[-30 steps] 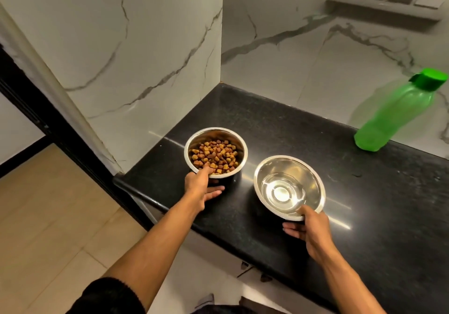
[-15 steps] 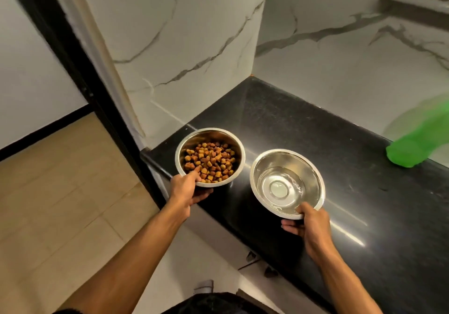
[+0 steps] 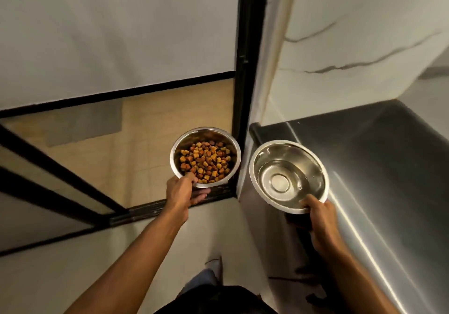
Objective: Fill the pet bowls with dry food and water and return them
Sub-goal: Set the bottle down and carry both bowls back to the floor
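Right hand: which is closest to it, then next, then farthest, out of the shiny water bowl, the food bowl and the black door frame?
1. Shiny steel water bowl: held in the right hand.
2. Steel bowl of brown dry food: leftward, in the left hand.
3. Black door frame: beyond both bowls.

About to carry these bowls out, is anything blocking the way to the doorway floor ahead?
Nothing visible blocks it. The left hand holds the food bowl, the right hand the water bowl; only the black door frame stands between them.
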